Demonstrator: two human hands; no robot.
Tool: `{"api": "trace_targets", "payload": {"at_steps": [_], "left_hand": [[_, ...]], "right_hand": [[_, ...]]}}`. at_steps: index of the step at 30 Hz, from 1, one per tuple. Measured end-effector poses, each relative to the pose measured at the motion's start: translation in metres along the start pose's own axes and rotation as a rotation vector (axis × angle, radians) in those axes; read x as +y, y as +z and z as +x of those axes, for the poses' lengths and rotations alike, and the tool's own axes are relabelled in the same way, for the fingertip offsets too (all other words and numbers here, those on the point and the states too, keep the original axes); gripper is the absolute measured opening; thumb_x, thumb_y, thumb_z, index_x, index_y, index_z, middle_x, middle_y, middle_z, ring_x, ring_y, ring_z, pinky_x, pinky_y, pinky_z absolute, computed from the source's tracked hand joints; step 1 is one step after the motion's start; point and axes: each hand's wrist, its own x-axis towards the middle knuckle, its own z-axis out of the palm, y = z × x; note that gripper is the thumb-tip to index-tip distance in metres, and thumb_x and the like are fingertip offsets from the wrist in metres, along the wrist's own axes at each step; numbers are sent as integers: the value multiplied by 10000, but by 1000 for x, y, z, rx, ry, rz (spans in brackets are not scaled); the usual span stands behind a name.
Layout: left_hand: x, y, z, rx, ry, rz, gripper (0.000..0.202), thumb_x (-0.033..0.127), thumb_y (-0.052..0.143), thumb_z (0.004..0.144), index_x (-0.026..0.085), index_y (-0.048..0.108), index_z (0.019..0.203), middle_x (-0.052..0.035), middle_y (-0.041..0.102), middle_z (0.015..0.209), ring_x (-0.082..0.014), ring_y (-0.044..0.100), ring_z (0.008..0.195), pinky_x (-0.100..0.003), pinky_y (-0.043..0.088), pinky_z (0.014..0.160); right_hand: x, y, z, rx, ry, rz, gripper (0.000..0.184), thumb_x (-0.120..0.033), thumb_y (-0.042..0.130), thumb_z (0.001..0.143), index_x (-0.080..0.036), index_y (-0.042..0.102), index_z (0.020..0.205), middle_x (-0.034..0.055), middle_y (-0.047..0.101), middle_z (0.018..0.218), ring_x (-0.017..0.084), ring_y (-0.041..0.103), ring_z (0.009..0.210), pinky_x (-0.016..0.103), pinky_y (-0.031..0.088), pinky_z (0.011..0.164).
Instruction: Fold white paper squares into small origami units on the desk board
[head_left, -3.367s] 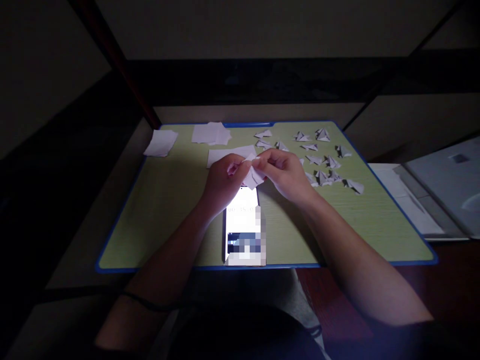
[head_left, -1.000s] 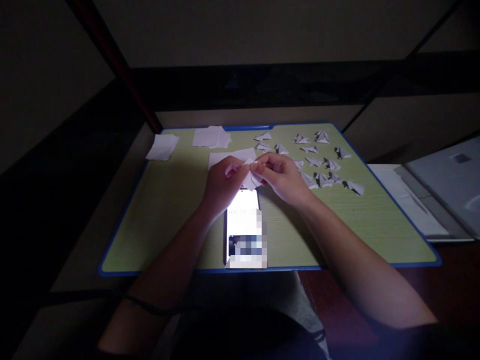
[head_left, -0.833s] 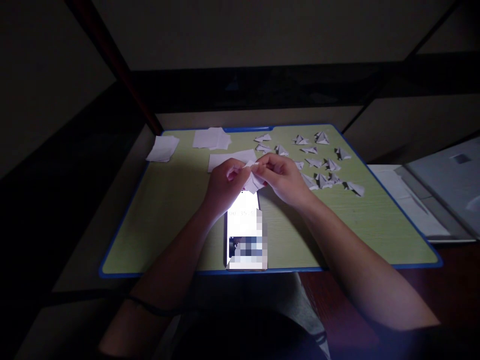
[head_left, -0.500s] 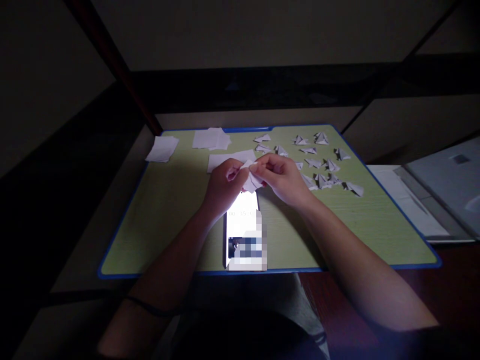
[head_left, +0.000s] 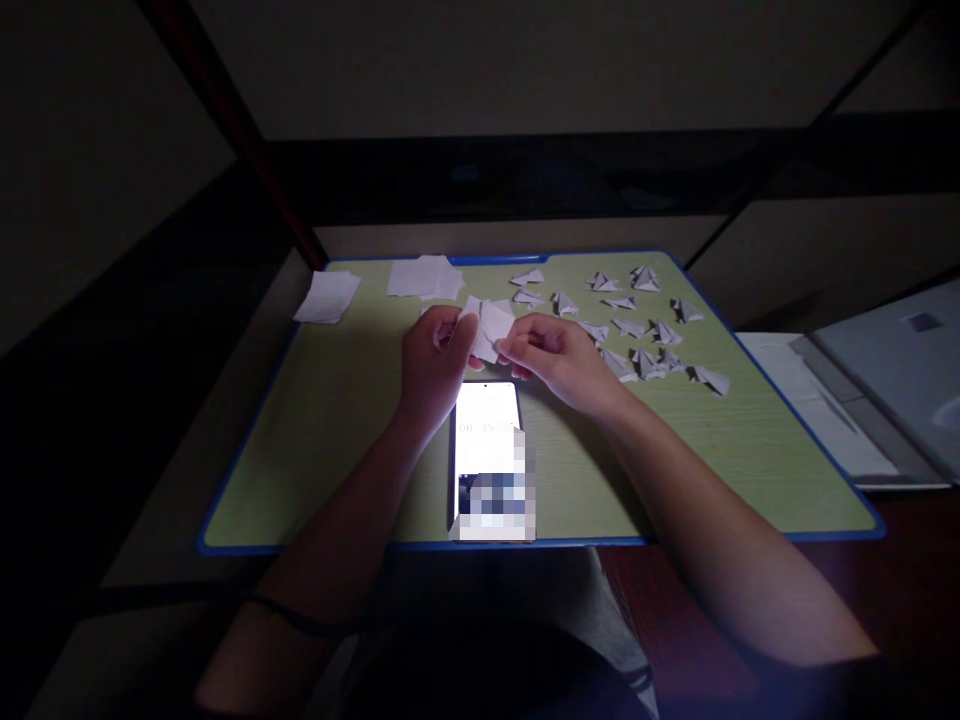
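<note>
Between my two hands is a small piece of folded white paper [head_left: 489, 325], with creases and flaps showing. My left hand [head_left: 439, 350] pinches its left side, thumb on top. The fingers of my right hand [head_left: 551, 350] are closed on its lower right edge. Just below the paper lies a lit phone [head_left: 487, 410] showing a timer, partly pixelated. To the right of my right hand rest several folded paper pieces [head_left: 630, 327], shaped like small planes or fans.
The green table [head_left: 337, 430] has a blue rim. A stack of white paper [head_left: 328, 297] lies at its back left, and more loose sheets [head_left: 425, 278] lie at the back. Beyond the right edge stands a pale grey box-like object [head_left: 900, 360].
The folded paper has been opened out wider and raised slightly. My left hand has shifted a little left, uncovering the top of the phone.
</note>
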Motion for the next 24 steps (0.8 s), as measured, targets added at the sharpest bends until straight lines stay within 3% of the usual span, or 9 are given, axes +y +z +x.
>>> {"api": "trace_targets", "payload": {"at_steps": [7,17,24], "left_hand": [[8,-1,-1,-25,-48,-63,128,186,573,869,194,547,744,26,609,586,-78,567,445,-187,384,375],[6,0,1,12,-98,-117,129,203,597,854,182,571,730,45,563,500,-68,513,375,-174,336,337],[4,-1,1,-18,-90,-113,102,220,600,833,177,579,743,40,576,520,-80,535,390,-187,349,348]], "right_hand": [[3,0,2,54,-36,-11,212,-313,741,782,-168,595,730,-22,588,609,96,533,542,261,400,526],[2,2,4,67,8,157,249,-205,777,650,-168,623,842,-43,624,600,96,563,535,254,463,536],[-1,0,5,112,-7,144,286,-284,809,657,-166,629,845,-43,615,577,98,555,503,258,446,512]]}}
